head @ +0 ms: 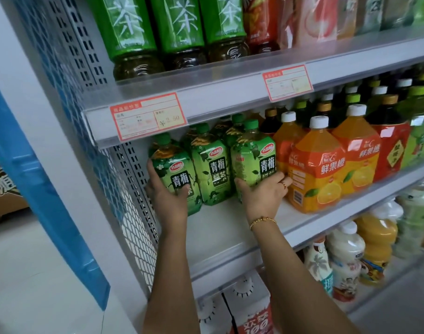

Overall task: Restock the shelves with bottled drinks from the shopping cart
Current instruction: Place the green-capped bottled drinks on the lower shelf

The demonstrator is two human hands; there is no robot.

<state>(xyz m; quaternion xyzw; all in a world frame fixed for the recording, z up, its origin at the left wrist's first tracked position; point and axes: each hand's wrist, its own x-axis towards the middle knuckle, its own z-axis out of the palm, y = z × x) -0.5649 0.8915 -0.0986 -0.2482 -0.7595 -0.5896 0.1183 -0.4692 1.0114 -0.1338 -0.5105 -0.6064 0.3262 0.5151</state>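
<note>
Both hands reach into the middle shelf (230, 232), each around a green plum-tea bottle. My left hand (167, 198) grips the leftmost green bottle (172, 165) next to the perforated side panel. My right hand (264, 191), with a ring and a gold bracelet, grips another green bottle (253, 160) beside the orange juice. Between them stands a third green bottle (211, 167), with more green-capped ones behind it. The shopping cart is out of view.
Orange juice bottles (319, 169) and red-labelled dark bottles fill the shelf to the right. Tall green tea bottles (177, 27) stand on the shelf above, behind price tags (148, 116). White and yellow bottles (346, 261) and cartons sit below. A blue panel (37, 189) is at left.
</note>
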